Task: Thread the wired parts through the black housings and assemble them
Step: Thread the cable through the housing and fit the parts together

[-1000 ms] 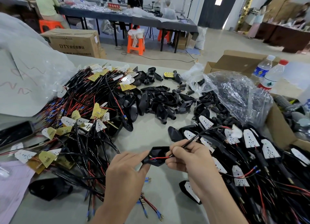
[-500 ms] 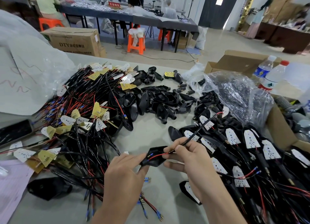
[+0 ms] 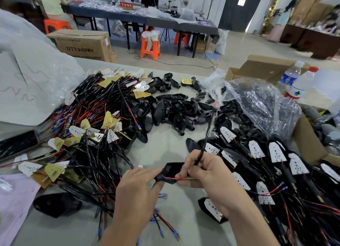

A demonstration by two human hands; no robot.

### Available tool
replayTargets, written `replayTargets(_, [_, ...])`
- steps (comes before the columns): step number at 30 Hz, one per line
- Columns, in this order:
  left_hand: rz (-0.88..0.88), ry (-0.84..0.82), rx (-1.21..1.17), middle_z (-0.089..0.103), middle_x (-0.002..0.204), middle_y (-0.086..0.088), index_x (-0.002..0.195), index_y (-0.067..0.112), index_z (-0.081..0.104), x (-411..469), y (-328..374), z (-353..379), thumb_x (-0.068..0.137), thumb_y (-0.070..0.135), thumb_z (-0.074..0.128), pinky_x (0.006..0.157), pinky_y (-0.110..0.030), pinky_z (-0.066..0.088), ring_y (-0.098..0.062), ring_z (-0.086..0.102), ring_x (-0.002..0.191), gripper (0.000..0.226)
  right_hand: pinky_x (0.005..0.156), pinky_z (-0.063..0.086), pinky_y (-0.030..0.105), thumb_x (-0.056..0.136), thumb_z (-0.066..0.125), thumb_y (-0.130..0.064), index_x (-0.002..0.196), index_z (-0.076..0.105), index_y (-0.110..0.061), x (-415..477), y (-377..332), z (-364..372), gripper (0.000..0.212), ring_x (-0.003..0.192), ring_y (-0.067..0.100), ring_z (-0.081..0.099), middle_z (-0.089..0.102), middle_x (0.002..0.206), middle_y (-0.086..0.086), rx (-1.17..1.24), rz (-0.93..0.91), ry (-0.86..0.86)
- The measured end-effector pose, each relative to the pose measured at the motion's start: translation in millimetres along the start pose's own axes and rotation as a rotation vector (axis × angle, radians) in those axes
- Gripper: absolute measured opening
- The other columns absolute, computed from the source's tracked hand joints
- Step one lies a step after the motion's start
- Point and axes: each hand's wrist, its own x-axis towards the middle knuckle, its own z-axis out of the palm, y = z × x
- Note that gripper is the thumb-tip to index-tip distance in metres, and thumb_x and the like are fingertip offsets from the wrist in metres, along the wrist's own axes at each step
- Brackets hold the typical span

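My left hand pinches a black housing by its left end, low in the middle of the table. My right hand grips a black sheathed wire that rises up and away from the housing, its red tip near the loose housings. Red and blue leads run across the housing between my two hands. A heap of wired parts with white and yellow boards lies to the left. Empty black housings lie piled in the middle. Assembled units cover the right side.
A crumpled clear plastic bag and an open cardboard box stand at the right, with two water bottles behind. A large white bag fills the left. A black phone and a pink paper lie at the left edge.
My right hand has drawn the sheathed wire further through the housing; its free end has swung upward and away, now standing nearly upright. My left hand keeps its hold on the housing.
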Motion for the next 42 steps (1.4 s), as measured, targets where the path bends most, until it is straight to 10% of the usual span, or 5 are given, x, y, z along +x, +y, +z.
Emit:
replayTargets(11, [-0.099,-0.226,-0.290,0.067,0.088,0.038,0.088,0.081,0.059,6.1,17.4,-5.2,0.073,0.016,0.088,0.075,-0.013,0.046,0.004,0.061,0.085,0.073,0.070,0.062,0.031,0.096,0.037,0.021,0.074,0.060,-0.003,1.2,12.4,8.9,0.039,0.078,0.026,0.072,0.065,0.072,0.016,0.165,0.029,0.177])
replayTargets(18, [-0.147,-0.288,-0.329,0.061,0.066,0.006,0.089,0.068,0.070,0.2,19.1,-3.1,0.079,0.020,0.085,0.055,-0.016,0.038,-0.008,0.046,0.058,0.051,0.072,0.062,0.030,0.093,0.046,0.019,0.078,0.067,0.000,1.7,14.4,15.9,0.032,0.077,0.025,0.072,0.070,0.076,0.017,0.198,-0.002,0.328])
replayTargets(23, [-0.190,-0.337,-0.365,0.071,0.072,0.017,0.085,0.076,0.065,0.4,21.7,-8.2,0.080,0.016,0.084,0.063,-0.016,0.046,-0.006,0.062,0.067,0.063,0.082,0.061,0.043,0.081,0.070,0.006,0.074,0.079,-0.022,-3.1,13.8,8.8,0.030,0.076,0.022,0.074,0.076,0.074,0.006,-0.243,0.005,0.375])
replayTargets(28, [-0.195,-0.337,-0.358,0.071,0.073,0.019,0.090,0.074,0.066,2.1,23.7,-11.9,0.081,0.018,0.083,0.064,-0.017,0.048,-0.008,0.065,0.072,0.060,0.055,0.043,0.011,0.072,0.080,-0.007,0.068,0.078,-0.032,-8.0,9.4,8.6,0.025,0.059,0.002,0.065,0.072,0.065,-0.011,-0.494,0.036,0.371])
replayTargets(42, [-0.359,-0.454,-0.628,0.080,0.086,0.007,0.094,0.039,0.078,15.2,23.9,-17.0,0.101,-0.003,0.053,0.070,-0.017,0.056,-0.009,0.076,0.081,0.050,0.047,0.039,0.008,0.071,0.083,-0.017,0.065,0.074,-0.027,-9.8,15.0,17.5,0.015,0.052,-0.001,0.062,0.069,0.057,-0.014,-0.504,0.036,0.432])
